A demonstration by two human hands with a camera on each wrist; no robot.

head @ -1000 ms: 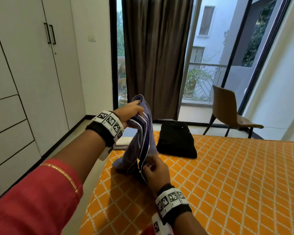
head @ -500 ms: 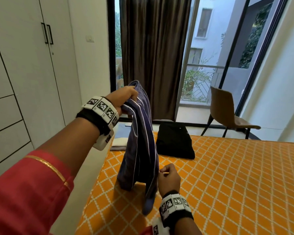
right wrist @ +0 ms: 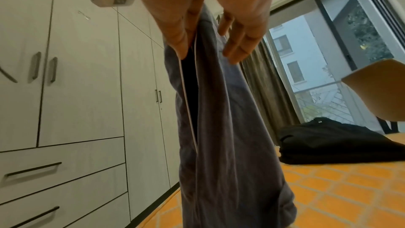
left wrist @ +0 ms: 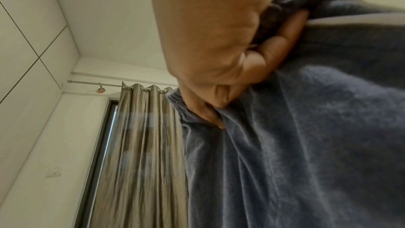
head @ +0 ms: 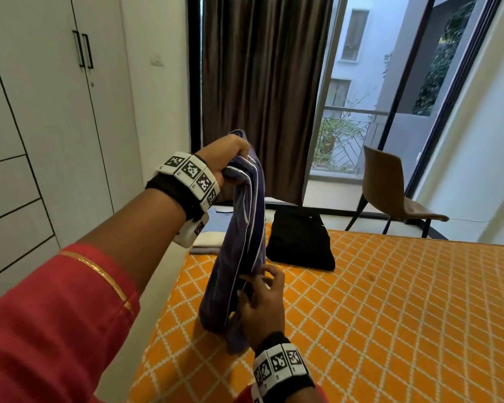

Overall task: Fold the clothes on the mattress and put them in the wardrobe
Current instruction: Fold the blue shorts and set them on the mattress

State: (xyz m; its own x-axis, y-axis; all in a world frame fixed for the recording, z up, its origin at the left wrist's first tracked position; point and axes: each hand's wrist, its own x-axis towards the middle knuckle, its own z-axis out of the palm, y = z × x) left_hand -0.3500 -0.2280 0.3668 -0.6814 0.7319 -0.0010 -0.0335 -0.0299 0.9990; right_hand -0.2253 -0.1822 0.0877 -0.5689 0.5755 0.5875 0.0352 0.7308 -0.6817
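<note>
A blue-grey garment (head: 245, 228) with white piping hangs lengthwise over the near left corner of the orange mattress (head: 390, 315). My left hand (head: 230, 161) grips its bunched top edge, fingers curled into the cloth (left wrist: 306, 127). Lower down, my right hand (head: 259, 298) pinches a piped edge between thumb and forefinger, and its other fingers stay loosely extended. In the right wrist view, the right hand (right wrist: 203, 44) holds the garment (right wrist: 219, 127), whose lower end touches the mattress (right wrist: 350, 197). A folded black garment (head: 300, 239) lies at the far edge. The white wardrobe (head: 41, 141) stands on the left with its doors closed.
A small pile of pale folded cloth (head: 213, 237) sits beyond the mattress corner, partly behind my left wrist. A brown chair (head: 390, 193) stands by the glass balcony door. A dark curtain (head: 259, 82) hangs behind. A narrow floor strip separates mattress and wardrobe drawers (right wrist: 32, 171).
My left hand has lifted the garment from a heap on the mattress, so it now hangs straight. My right hand has moved from its bottom end up to a side edge.
</note>
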